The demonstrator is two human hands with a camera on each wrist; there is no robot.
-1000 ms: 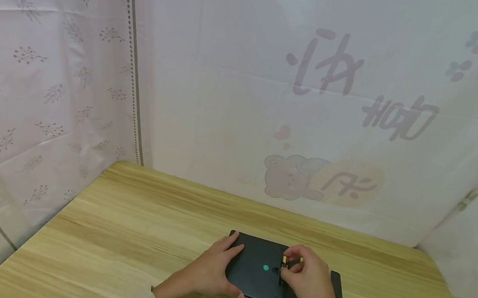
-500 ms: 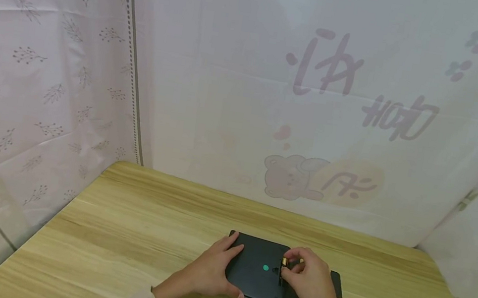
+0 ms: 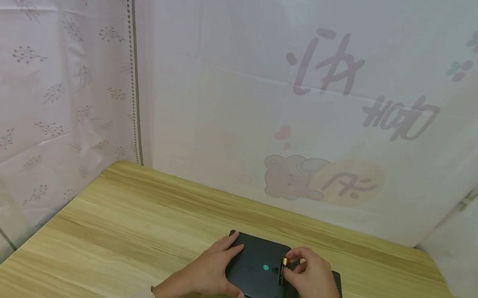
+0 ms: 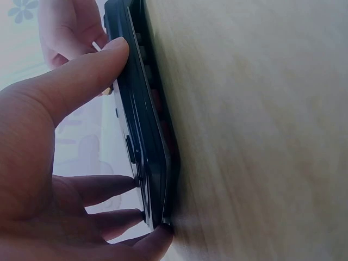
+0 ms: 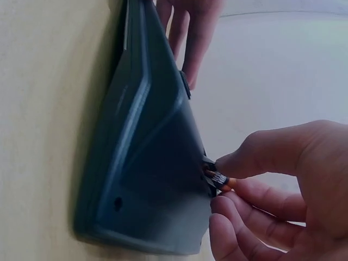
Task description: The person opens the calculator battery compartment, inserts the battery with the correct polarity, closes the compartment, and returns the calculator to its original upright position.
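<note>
Right hand [image 3: 312,280]: a battery [image 5: 221,179] is pinched in it, seemingly part-way inside the black device [image 3: 254,279] beneath, which is gripped across its edges by the left hand [image 3: 213,270].

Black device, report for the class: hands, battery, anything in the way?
Left hand gripping black device by its edges. Right hand pinching battery, tilted at the device's upturned back. Nothing seen in the way; flat black piece lies to the right.

the black device [image 3: 250,279] looked like smooth plastic with a soft sheen — the battery [image 5: 219,179] glossy, metallic at its coppery end. the tabletop [image 3: 155,219] was smooth, wood-grained; the hanging sheet [image 3: 228,96], creased, faintly shiny cloth.
</note>
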